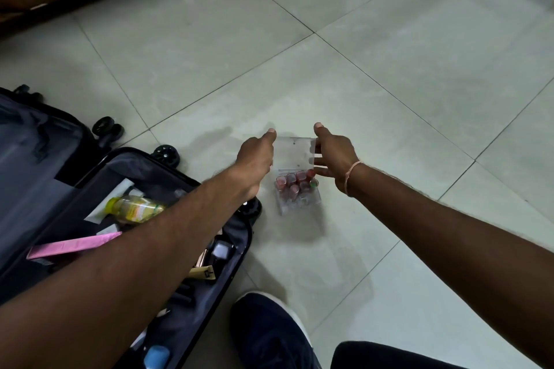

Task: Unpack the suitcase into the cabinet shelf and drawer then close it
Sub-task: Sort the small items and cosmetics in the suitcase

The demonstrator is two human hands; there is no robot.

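Right now I see the clear, boxy plastic case (295, 177) of small red-capped tubes held above the pale tiled floor (389, 75) — my left hand (257, 156) and right hand (335, 156) pinch its transparent lid's sides. Left, the open dark suitcase (233, 237) holds a yellow bottle (133, 209).

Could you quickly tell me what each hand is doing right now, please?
Left hand: grips the clear lipstick case.
Right hand: grips the same case's other side.
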